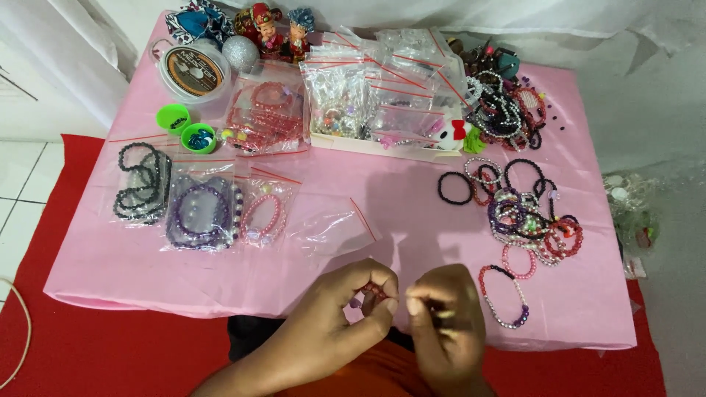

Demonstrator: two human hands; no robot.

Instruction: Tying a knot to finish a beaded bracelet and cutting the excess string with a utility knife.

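Note:
Both my hands meet at the near edge of a low table under a pink cloth. My left hand pinches a short run of dark red and purple beads between thumb and fingers. My right hand is closed beside it, fingertips pinched together near the beads; whether it holds a thread is too small to see. A finished red, silver and purple bracelet lies just right of my right hand. An empty clear zip bag lies ahead of my left hand.
A pile of loose bracelets lies at the right. Bagged bracelets sit at the left, with green cups, a cord spool and a white tray of bags at the back. Red mat lies underneath.

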